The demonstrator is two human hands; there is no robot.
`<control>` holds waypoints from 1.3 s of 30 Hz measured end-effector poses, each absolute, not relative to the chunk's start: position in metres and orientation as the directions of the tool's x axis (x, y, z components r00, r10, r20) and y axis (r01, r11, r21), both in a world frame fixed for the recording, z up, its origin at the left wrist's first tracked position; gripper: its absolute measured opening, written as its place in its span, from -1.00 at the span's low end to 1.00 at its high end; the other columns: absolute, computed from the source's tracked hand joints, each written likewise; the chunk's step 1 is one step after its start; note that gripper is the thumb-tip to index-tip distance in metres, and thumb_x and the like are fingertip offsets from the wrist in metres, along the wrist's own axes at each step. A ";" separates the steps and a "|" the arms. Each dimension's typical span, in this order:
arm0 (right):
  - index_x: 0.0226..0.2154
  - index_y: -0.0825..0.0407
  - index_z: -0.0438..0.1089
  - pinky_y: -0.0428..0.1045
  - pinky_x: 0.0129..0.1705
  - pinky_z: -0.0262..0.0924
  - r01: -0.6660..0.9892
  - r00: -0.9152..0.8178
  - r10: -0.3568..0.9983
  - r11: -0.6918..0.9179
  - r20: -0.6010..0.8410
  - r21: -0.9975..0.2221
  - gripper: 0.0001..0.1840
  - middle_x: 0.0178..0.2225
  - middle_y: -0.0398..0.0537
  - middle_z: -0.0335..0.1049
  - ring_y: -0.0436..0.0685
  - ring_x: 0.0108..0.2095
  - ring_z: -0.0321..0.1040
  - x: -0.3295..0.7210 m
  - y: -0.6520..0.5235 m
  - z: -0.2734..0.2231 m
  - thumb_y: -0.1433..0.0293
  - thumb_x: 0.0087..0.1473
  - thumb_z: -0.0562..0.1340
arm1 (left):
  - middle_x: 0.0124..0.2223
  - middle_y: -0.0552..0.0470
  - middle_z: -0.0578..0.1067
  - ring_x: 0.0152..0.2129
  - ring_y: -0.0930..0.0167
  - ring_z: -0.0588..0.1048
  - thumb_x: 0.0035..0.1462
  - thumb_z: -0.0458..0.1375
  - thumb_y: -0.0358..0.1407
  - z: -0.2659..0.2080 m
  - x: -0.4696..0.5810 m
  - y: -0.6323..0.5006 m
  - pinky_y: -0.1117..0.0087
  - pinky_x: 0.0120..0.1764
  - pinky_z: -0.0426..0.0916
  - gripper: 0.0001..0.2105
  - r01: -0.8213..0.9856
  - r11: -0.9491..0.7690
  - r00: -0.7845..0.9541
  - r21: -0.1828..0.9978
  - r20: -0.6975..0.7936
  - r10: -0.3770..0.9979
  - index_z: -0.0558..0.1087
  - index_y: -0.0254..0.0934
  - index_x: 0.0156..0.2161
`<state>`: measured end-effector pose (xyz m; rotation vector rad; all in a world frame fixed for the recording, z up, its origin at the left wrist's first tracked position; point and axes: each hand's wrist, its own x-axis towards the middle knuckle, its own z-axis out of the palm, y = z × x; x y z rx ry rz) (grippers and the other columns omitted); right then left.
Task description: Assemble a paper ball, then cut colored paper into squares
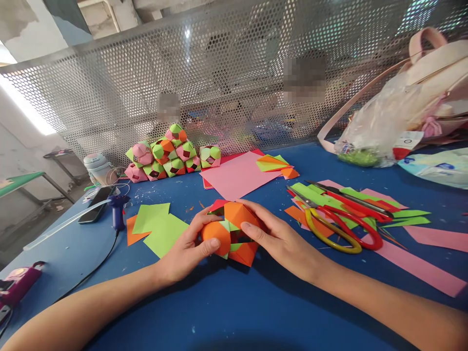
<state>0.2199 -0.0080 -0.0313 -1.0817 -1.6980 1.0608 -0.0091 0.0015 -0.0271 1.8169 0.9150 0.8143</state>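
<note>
Between my two hands is a hollow folded paper ball (241,251) in orange, green and a little red, with dark openings in its side. My left hand (190,243) grips its left side, thumb across an orange rounded face. On the right side, my right hand (276,234) is closed around an orange panel, its thumb on the front and the other fingers partly hidden behind. Left of the ball lie green paper sheets (164,231) over an orange piece. Scissors (332,229) with red and yellow handles rest on paper strips to the right.
A pile of finished paper balls (173,156) stands against the perforated metal screen (234,83). Pink paper (237,173) lies mid-table. At left are a glue gun (117,212), phone (97,204) and bottle (98,168); at right, a pale bag (438,73) and a craft knife (351,200).
</note>
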 end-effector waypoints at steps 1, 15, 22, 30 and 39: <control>0.21 -0.09 0.14 0.15 0.28 0.04 0.229 -0.277 0.938 0.273 0.207 -0.934 -0.33 0.25 -0.08 0.22 0.21 0.25 0.13 0.220 -0.008 -0.031 -0.05 0.16 0.11 | 0.25 -0.09 0.21 0.20 0.11 0.18 0.16 0.13 0.08 -0.027 -0.009 0.001 0.12 0.21 0.15 -0.50 0.258 -0.309 0.499 0.915 0.147 0.854 0.34 -0.14 0.10; 0.22 -0.09 0.14 0.12 0.29 0.03 0.252 -0.300 0.929 0.299 0.219 -0.920 -0.36 0.25 -0.10 0.21 0.17 0.26 0.11 0.219 -0.011 -0.028 -0.03 0.19 0.08 | 0.28 -0.04 0.17 0.27 0.14 0.08 0.13 0.15 -0.02 -0.015 -0.002 -0.006 0.16 0.28 0.03 -0.58 0.382 -0.232 0.435 0.894 0.047 0.899 0.38 -0.16 0.05; 0.28 -0.03 0.08 0.15 0.35 -0.10 0.312 -0.298 0.925 0.330 0.238 -0.891 -0.29 0.31 -0.07 0.09 0.17 0.31 0.00 0.219 -0.011 -0.030 -0.03 0.21 0.05 | 0.20 -0.05 0.27 0.17 0.19 0.22 0.20 0.09 0.05 -0.022 -0.004 -0.003 0.20 0.22 0.14 -0.53 0.310 -0.316 0.472 0.897 0.143 0.870 0.34 -0.14 0.11; 0.34 -0.01 -0.01 0.10 0.38 -0.25 0.306 -0.318 0.923 0.315 0.216 -0.898 -0.30 0.37 -0.13 -0.09 0.10 0.37 -0.22 0.224 -0.008 -0.027 0.02 0.26 -0.04 | 0.34 -0.04 0.14 0.30 0.17 0.06 0.27 -0.03 0.07 -0.033 -0.008 0.004 0.19 0.30 -0.01 -0.49 0.245 -0.411 0.503 0.878 0.247 0.828 0.25 -0.11 0.23; 0.25 -0.06 0.16 0.14 0.34 -0.05 0.368 -0.316 0.918 0.351 0.239 -0.861 -0.38 0.30 -0.12 0.13 0.15 0.30 0.05 0.226 -0.007 -0.027 0.03 0.24 0.01 | 0.36 -0.01 0.12 0.31 0.24 0.08 0.33 -0.17 0.05 -0.033 -0.006 0.004 0.22 0.32 -0.04 -0.47 0.231 -0.450 0.510 0.863 0.287 0.811 0.15 -0.11 0.29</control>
